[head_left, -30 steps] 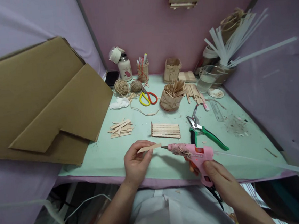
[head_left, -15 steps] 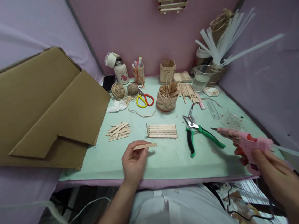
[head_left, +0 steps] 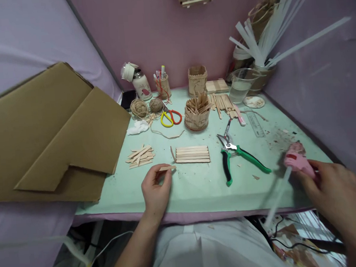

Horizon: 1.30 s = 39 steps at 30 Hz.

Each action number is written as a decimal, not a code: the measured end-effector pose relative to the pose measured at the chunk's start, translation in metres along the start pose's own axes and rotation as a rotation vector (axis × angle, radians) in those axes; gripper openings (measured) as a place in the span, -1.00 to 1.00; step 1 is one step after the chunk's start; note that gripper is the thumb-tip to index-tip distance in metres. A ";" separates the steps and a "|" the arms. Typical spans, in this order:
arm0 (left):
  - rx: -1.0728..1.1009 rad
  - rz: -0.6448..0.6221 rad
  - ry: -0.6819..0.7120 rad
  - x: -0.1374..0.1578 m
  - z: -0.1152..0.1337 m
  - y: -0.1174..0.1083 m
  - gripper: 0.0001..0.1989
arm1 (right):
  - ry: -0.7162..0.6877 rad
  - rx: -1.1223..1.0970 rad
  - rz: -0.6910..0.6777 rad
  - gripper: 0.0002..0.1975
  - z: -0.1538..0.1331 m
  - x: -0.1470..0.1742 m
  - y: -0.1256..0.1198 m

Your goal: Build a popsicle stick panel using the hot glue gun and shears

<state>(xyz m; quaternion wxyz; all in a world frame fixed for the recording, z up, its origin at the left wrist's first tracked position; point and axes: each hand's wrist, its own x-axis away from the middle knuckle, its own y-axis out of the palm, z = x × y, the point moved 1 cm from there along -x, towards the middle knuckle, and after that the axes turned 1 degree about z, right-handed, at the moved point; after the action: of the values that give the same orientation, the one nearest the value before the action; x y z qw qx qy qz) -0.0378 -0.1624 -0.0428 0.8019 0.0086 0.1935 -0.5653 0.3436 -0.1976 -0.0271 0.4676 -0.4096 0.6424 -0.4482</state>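
My left hand (head_left: 156, 189) pinches a short flat wooden stick (head_left: 167, 168) just above the table, near its front edge. Behind it lies a panel of craft sticks (head_left: 192, 154) side by side, with one small stick (head_left: 172, 154) at its left end. A pile of cut sticks (head_left: 140, 156) is to the left of the panel. At the right, my right hand (head_left: 332, 182) grips a pink hot glue gun (head_left: 299, 164) by its handle. Its nozzle points away toward the table's right rear, and a glue stick (head_left: 278, 197) trails from its back toward me.
Green-handled pruning shears (head_left: 229, 149) lie open between the panel and the glue gun. Farther back stand a cup of sticks (head_left: 197, 117), scissors (head_left: 171, 118), twine balls (head_left: 139, 108) and a plastic cup of water (head_left: 241, 88). Folded cardboard (head_left: 56, 136) leans at the left.
My right hand has turned the glue gun from pointing left to pointing away and lowered it toward the table's right side. My left hand has shifted slightly left with the stick.
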 end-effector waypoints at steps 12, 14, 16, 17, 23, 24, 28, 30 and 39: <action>-0.170 -0.038 0.041 -0.004 -0.001 0.011 -0.90 | -0.170 0.061 0.029 -0.39 -0.027 -0.006 -0.020; -0.180 -0.039 0.046 -0.005 -0.002 0.012 -0.90 | -0.356 -0.110 0.048 -0.48 -0.052 -0.016 -0.026; -0.192 -0.037 0.062 -0.006 -0.003 0.013 -0.91 | -0.503 -0.210 0.038 -0.57 -0.082 -0.026 -0.030; -0.201 -0.034 0.072 -0.007 -0.004 0.014 -0.91 | -0.579 -0.238 0.007 -0.61 -0.096 -0.030 -0.032; -0.295 -0.025 0.136 -0.009 -0.001 0.016 -0.94 | -0.681 -0.275 -0.057 -0.71 -0.139 -0.041 -0.034; -0.307 -0.026 0.148 -0.009 0.000 0.016 -0.94 | -0.679 -0.277 -0.067 -0.71 -0.142 -0.042 -0.032; -0.335 -0.022 0.169 -0.011 0.002 0.017 -0.95 | -0.729 -0.286 -0.160 -0.77 -0.160 -0.046 -0.027; -0.346 -0.019 0.173 -0.012 0.001 0.017 -0.94 | -0.757 -0.288 -0.185 -0.79 -0.169 -0.048 -0.028; -0.272 -0.007 0.130 -0.008 -0.001 0.013 -0.90 | -0.371 -0.267 0.067 -0.61 -0.080 -0.031 -0.039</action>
<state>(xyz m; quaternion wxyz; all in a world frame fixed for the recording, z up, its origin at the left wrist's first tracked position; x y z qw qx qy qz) -0.0281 -0.1504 -0.0440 0.7795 -0.0639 0.3199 -0.5348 0.2775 -0.1627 0.0307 0.5341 -0.5217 0.6122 -0.2603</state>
